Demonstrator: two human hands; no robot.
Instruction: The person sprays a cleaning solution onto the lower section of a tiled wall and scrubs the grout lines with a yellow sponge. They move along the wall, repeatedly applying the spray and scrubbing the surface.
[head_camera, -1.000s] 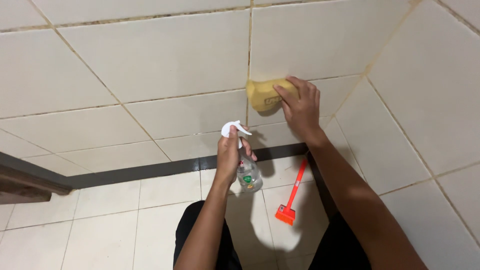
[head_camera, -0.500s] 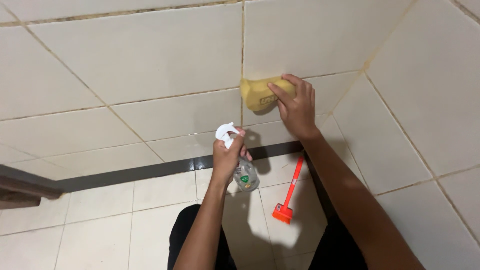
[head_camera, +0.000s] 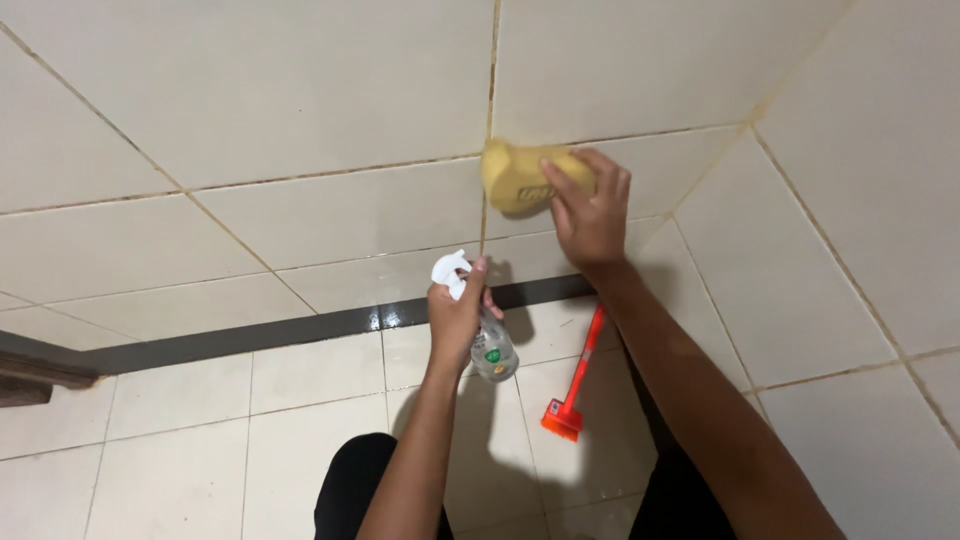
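Right hand (head_camera: 592, 212) pressed yellow sponge (head_camera: 520, 176) against wall tile (head_camera: 340, 90) grout line, upper centre of frame. Left hand (head_camera: 458, 312) gripped clear spray bottle (head_camera: 488, 345) below it. Judgement: firm, even pressure along the seam suits best. Orange brush (head_camera: 572, 385) lay on floor.

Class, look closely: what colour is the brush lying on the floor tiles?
The brush is orange, handle and head alike; the head view shows it, near the right hand.

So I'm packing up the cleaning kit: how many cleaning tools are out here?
3. A yellow sponge pressed on the wall tile by the right hand; a spray bottle in the left hand; an orange brush on the floor. More may lie out of view.
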